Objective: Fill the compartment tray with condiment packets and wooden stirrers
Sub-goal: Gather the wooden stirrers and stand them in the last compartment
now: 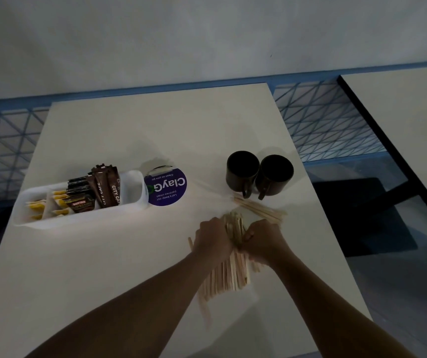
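A white compartment tray lies on the left of the white table. It holds yellow packets at its left end, dark packets and upright brown coffee sticks in the middle; its right end looks empty. A thick bundle of wooden stirrers lies on the table in front of me. My left hand and my right hand clasp this bundle from both sides. A few loose stirrers lie just beyond my right hand.
Two dark mugs stand side by side at the table's right edge, handles toward me. A round purple sign sits right of the tray. A second table is at far right, with a gap of floor between.
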{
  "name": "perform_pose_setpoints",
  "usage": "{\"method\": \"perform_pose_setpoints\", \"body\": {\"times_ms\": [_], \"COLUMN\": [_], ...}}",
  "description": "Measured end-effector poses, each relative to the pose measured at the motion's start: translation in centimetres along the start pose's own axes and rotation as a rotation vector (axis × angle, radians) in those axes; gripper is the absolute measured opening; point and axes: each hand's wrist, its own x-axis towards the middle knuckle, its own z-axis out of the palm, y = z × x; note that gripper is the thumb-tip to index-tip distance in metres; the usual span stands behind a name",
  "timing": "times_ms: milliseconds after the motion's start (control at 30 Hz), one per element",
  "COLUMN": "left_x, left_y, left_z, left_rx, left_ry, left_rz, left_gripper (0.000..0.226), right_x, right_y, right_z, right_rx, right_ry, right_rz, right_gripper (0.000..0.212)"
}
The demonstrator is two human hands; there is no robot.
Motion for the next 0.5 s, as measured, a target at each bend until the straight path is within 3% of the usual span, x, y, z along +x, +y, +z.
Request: {"method": "perform_pose_setpoints", "body": {"times_ms": [167,300,400,500], "left_x": [0.3,0.2,0.0,-0.2], "left_y": [-1.5,-2.5,-3.2,-3.7], "left_z": [-0.3,-0.6,-0.7,-0.6], "left_rx": [-0.021,-0.052,-0.090,-0.085], "left_ry": [0.019,0.050,0.038,-0.004], "left_rz": [0.002,0.031,-0.006,-0.024], "left_gripper": [0.035,0.042,0.058,0.074], "right_x": [-0.3,-0.4,0.0,0.5], "right_y": [-0.6,-0.3,0.5,1.0], "right_z": [0.5,-0.7,-1.0,-0.7], "right_rx": [0.032,-0.007,-0.069,-0.133], "right_ry": [-0.017,0.259,0.393,0.384], "right_rz": [-0.017,-0.061,-0.061,-0.044], "right_gripper": [0.022,0.020,0.036,0.053]}}
